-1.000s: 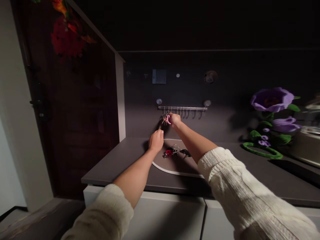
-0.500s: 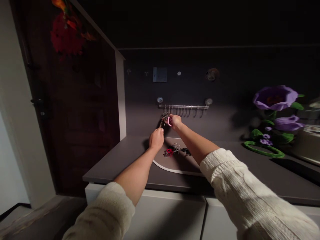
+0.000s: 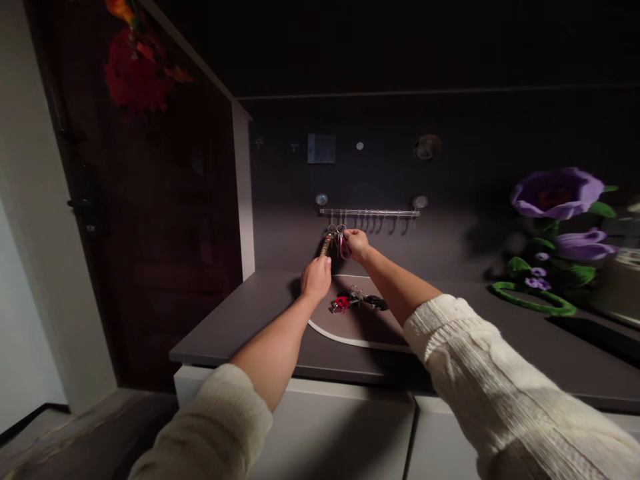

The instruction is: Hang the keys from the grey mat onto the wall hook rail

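A clear rail (image 3: pixel 370 213) with several small hooks is fixed to the dark wall. Below its left end are two metal key rings, one with a patterned strap (image 3: pixel 326 245), the other beside a pink loop (image 3: pixel 343 249). My left hand (image 3: pixel 316 277) is closed on the strap's lower end. The fingers of my right hand (image 3: pixel 356 244) pinch at the ring with the pink loop, close under the hooks. Lower down, a red key holder (image 3: pixel 341 305) and other dark keys (image 3: pixel 376 303) lie on a white-edged mat (image 3: pixel 345 340).
Purple artificial flowers (image 3: pixel 557 193) with a green base ring (image 3: pixel 533 307) stand on the right of the grey counter (image 3: pixel 230 317). A beige object (image 3: pixel 623 287) is at the far right. On the left, a dark door (image 3: pixel 175 267) carries red flowers.
The ring with the pink loop has moved slightly right, now apart from the strap's ring. My right hand has turned a little. The whole view has shifted slightly.
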The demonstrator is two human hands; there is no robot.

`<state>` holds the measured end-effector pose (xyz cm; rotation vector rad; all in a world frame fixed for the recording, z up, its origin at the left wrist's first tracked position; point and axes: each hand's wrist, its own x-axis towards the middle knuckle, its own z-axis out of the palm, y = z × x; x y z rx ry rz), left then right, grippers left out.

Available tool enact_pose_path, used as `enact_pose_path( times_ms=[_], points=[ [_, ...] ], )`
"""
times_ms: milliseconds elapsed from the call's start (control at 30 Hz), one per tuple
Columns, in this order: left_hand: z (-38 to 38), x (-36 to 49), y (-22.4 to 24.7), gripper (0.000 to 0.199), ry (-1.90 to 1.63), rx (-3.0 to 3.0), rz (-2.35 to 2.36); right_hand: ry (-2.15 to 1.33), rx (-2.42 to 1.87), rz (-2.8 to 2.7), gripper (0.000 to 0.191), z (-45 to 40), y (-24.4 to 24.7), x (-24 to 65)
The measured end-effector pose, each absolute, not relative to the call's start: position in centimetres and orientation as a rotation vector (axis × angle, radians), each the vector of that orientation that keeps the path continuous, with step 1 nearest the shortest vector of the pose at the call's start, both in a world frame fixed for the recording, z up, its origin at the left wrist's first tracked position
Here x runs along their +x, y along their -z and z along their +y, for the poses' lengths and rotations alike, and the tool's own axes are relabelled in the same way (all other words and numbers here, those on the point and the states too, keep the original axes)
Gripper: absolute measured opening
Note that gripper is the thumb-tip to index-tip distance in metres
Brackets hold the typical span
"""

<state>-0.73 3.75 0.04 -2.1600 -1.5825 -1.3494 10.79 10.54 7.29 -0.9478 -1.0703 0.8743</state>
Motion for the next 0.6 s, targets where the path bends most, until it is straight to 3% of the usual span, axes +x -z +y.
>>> enact_pose_path(
  times_ms=[267, 600],
  points=[
    [3.7, -0.8, 0.1, 0.032, 1.378, -2.177, -1.571, -0.944, -0.971, -1.125, 0.012, 9.5, -7.3, 12.0],
    [3.4, -0.9, 0.2, 0.031, 1.413, -2.194, -1.529, -0.924, -0.96, -1.11, 0.026, 8.6, -7.3, 13.2]
  ],
)
